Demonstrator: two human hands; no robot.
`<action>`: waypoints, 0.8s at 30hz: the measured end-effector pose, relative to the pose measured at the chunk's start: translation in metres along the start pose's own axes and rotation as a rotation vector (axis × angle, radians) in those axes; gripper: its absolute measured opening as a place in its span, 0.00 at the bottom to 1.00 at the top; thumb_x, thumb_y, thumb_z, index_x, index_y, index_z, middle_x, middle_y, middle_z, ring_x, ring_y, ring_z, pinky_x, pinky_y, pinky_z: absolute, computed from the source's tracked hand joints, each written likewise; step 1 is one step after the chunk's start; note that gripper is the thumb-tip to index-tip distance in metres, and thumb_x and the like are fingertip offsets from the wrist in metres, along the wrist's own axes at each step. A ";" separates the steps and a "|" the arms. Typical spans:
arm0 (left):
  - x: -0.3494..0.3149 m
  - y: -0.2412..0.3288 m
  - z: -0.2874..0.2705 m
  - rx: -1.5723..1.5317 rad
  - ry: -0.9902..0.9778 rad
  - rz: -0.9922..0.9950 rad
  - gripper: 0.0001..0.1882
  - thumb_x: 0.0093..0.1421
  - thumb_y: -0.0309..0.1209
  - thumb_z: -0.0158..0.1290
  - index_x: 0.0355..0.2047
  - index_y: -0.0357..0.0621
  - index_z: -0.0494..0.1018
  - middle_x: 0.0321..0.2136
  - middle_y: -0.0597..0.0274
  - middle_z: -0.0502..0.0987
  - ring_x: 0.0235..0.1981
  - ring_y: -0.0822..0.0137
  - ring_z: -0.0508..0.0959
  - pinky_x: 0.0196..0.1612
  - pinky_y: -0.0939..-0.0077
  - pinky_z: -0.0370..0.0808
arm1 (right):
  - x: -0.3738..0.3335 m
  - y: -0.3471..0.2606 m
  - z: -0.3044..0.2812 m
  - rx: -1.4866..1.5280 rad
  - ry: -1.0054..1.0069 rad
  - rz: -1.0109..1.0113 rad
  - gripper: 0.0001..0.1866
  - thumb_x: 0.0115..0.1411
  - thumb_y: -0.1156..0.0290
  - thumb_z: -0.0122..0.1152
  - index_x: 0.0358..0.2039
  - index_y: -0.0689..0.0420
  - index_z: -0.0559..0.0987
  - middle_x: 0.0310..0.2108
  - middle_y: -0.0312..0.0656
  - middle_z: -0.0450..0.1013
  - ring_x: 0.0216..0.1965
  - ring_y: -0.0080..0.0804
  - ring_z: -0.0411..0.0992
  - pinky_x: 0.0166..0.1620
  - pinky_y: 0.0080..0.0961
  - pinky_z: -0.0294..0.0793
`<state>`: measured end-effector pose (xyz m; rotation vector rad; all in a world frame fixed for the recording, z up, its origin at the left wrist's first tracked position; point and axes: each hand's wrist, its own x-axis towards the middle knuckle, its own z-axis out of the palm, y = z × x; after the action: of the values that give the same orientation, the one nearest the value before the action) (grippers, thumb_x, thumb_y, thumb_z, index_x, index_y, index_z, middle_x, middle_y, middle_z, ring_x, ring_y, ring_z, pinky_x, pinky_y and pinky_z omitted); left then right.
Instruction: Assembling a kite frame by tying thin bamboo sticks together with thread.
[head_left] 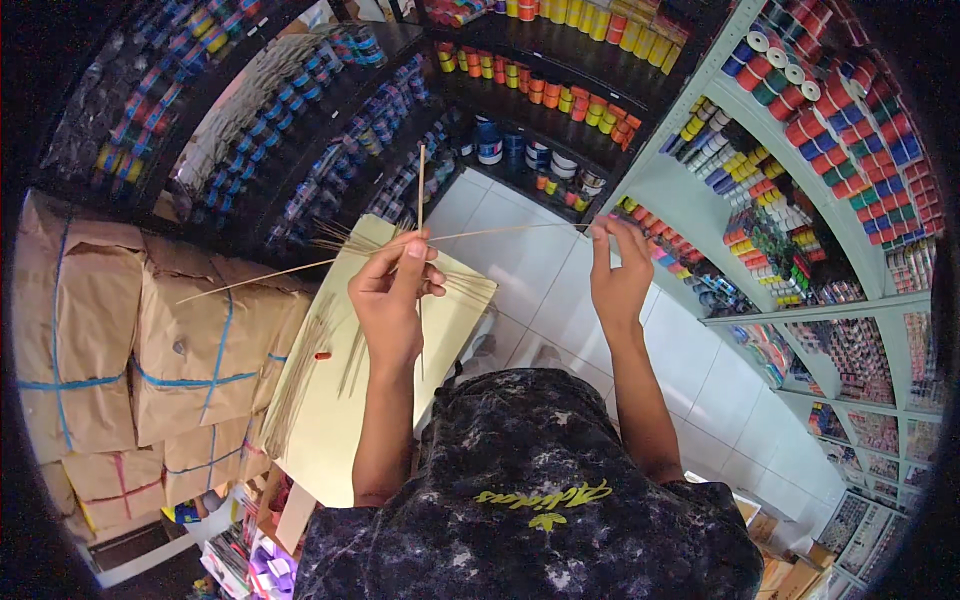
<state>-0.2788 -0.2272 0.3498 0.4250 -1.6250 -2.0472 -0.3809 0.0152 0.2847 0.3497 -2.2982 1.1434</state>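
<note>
My left hand (392,295) is closed in a pinch where two slender sticks cross. The thicker, pale stick (421,190) stands nearly upright in the picture, reaching above and below the fingers. A longer, thinner stick (500,232) runs crosswise, from beyond the left hand over to the right. Its right end meets the fingertips of my right hand (620,268), which pinch it. Below the left hand, more thin sticks (292,395) lie loose on a pale yellow board (330,445). A small red-orange cylinder (322,356) rests among them.
Brown paper parcels (190,340) tied with blue string are stacked at the left. Dark shelves (400,40) with thread spools curve along the back. A pale green rack (690,200) with more spools stands at the right, beside white floor tiles (520,255).
</note>
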 end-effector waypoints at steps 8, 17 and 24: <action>0.002 -0.002 -0.003 -0.028 0.010 -0.018 0.12 0.67 0.30 0.57 0.45 0.32 0.78 0.34 0.57 0.81 0.25 0.72 0.78 0.26 0.79 0.76 | -0.003 0.006 0.004 0.072 -0.040 0.104 0.11 0.63 0.68 0.64 0.43 0.60 0.82 0.36 0.46 0.79 0.38 0.40 0.77 0.47 0.35 0.73; 0.020 -0.021 0.005 -0.052 0.050 0.033 0.12 0.68 0.29 0.55 0.46 0.31 0.78 0.41 0.55 0.81 0.34 0.70 0.80 0.40 0.75 0.80 | -0.014 0.004 0.016 0.482 -0.005 0.379 0.23 0.66 0.70 0.61 0.60 0.61 0.72 0.46 0.42 0.76 0.46 0.27 0.75 0.51 0.27 0.73; 0.026 -0.050 0.052 -0.141 -0.100 0.034 0.10 0.67 0.29 0.56 0.45 0.36 0.80 0.49 0.55 0.79 0.48 0.67 0.78 0.52 0.71 0.74 | -0.009 -0.047 0.023 0.987 -0.436 0.394 0.19 0.67 0.75 0.58 0.58 0.63 0.73 0.46 0.41 0.77 0.47 0.25 0.75 0.53 0.23 0.72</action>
<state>-0.3364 -0.1903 0.3158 0.2469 -1.5202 -2.1717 -0.3601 -0.0319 0.2991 0.5484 -1.9935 2.5940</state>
